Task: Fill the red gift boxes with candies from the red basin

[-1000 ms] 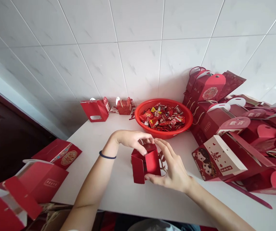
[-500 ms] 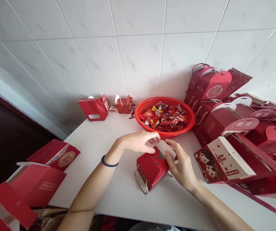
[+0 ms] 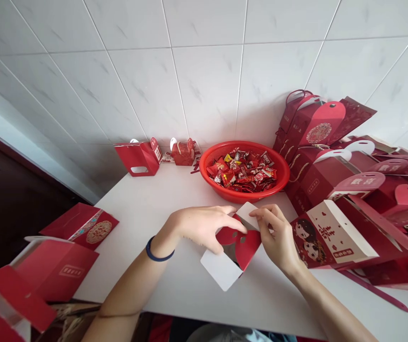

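Both my hands hold a small red paper gift box [image 3: 241, 244] just above the white table [image 3: 154, 213]. The box is partly unfolded, with a white inner flap sticking out toward me and another white flap at its far top. My left hand [image 3: 204, 225], with a dark band on the wrist, curls over the box's left side. My right hand [image 3: 278, 235] pinches the far right flap between thumb and fingers. A red plastic basket [image 3: 213, 154] full of wrapped candies stands just beyond the box.
A heap of red gift boxes and bags [image 3: 346, 190] fills the table's right side against the tiled wall. Two small red boxes [image 3: 139, 159] stand at the back left. More red boxes [image 3: 57, 266] lie off the table's left edge, lower down.
The box has been turned over between my hands. A second ago it stood with red flaps up; now its white inner flaps face outward and my hands sit slightly farther from me.
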`<state>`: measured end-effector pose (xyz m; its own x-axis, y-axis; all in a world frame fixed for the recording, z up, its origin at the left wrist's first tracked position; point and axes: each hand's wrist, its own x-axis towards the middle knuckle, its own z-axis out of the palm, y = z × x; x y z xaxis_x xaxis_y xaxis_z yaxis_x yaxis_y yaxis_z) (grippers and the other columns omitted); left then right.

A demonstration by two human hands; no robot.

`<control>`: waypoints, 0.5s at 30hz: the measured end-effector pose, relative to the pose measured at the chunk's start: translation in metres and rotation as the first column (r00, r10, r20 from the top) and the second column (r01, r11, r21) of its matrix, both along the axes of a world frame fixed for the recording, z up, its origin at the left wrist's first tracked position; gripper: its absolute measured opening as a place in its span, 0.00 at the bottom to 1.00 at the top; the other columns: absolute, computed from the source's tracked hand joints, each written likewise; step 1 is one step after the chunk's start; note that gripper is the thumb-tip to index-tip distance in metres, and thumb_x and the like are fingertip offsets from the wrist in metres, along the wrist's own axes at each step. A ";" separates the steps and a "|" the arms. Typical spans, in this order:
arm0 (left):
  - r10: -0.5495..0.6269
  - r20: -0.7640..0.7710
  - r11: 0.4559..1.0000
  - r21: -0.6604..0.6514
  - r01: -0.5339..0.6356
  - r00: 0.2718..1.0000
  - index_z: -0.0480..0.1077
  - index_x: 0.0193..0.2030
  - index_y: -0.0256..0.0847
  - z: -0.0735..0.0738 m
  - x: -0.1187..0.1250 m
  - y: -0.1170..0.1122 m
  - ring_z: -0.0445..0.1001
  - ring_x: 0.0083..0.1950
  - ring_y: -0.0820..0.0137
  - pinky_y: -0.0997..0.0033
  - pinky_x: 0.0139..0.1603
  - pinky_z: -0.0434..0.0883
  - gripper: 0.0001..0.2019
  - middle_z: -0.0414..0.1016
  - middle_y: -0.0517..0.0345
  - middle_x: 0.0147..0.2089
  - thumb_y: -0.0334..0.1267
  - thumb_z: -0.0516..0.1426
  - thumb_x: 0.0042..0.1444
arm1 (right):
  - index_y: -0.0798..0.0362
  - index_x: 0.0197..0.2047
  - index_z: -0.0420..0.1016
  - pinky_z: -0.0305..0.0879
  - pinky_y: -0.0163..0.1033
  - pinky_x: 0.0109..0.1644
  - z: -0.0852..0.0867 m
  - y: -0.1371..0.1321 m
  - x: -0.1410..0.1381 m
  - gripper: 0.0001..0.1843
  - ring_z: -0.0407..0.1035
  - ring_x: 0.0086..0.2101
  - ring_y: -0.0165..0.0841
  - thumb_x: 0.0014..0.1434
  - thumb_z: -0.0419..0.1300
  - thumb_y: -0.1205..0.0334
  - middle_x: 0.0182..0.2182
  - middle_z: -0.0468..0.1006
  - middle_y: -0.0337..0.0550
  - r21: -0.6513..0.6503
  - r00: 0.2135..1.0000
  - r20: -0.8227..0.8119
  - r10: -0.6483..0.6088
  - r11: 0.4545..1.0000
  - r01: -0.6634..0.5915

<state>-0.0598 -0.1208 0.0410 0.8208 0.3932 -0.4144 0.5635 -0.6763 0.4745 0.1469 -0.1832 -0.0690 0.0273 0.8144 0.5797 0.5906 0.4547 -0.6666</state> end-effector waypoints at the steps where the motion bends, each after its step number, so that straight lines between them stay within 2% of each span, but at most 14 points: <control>1: 0.001 -0.007 1.000 0.016 -0.001 1.000 0.67 0.66 0.52 -0.001 0.003 -0.003 0.72 0.46 0.62 0.70 0.37 0.68 0.34 0.66 0.53 0.54 0.35 0.63 0.49 | 0.50 0.39 0.78 0.68 0.33 0.32 0.000 0.000 0.001 0.13 0.71 0.32 0.31 0.68 0.51 0.69 0.36 0.72 0.44 0.004 1.000 0.007 0.005 1.000 -0.005; 4: 0.031 -0.018 0.998 0.059 -0.030 0.999 0.67 0.64 0.46 -0.003 0.009 -0.010 0.72 0.43 0.64 0.70 0.33 0.66 0.33 0.67 0.52 0.53 0.36 0.63 0.47 | 0.50 0.37 0.78 0.71 0.35 0.41 0.000 0.001 0.004 0.16 0.74 0.40 0.33 0.68 0.49 0.69 0.45 0.74 0.48 -0.003 0.998 0.032 0.046 0.999 -0.046; 7: 0.039 -0.037 0.996 0.078 -0.036 0.999 0.68 0.61 0.43 -0.004 0.011 -0.010 0.72 0.43 0.63 0.69 0.33 0.67 0.32 0.67 0.51 0.55 0.38 0.64 0.47 | 0.51 0.38 0.79 0.72 0.37 0.47 0.005 0.000 0.008 0.18 0.74 0.50 0.37 0.67 0.47 0.69 0.54 0.72 0.50 -0.086 0.986 0.048 0.158 0.984 -0.153; 10: 0.016 -0.036 0.997 0.077 -0.014 0.999 0.68 0.61 0.42 -0.004 0.011 -0.008 0.73 0.45 0.62 0.68 0.35 0.68 0.32 0.68 0.51 0.53 0.40 0.65 0.46 | 0.50 0.38 0.79 0.71 0.40 0.53 0.012 -0.001 0.012 0.17 0.67 0.61 0.42 0.69 0.48 0.64 0.55 0.73 0.51 -0.191 0.968 0.036 0.247 0.953 -0.236; 15: 0.012 -0.018 0.997 0.073 -0.011 1.000 0.66 0.61 0.45 -0.006 0.013 -0.004 0.73 0.44 0.61 0.69 0.35 0.69 0.33 0.67 0.53 0.52 0.41 0.66 0.46 | 0.51 0.35 0.79 0.68 0.45 0.57 0.019 0.000 0.016 0.19 0.64 0.63 0.47 0.69 0.53 0.50 0.54 0.75 0.52 -0.318 0.968 -0.016 0.249 0.917 -0.241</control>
<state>-0.0472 -0.1247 0.0353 0.8083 0.4321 -0.3999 0.5799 -0.7019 0.4136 0.1627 -0.1829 -0.0495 -0.2071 0.9345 0.2896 0.5055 0.3557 -0.7861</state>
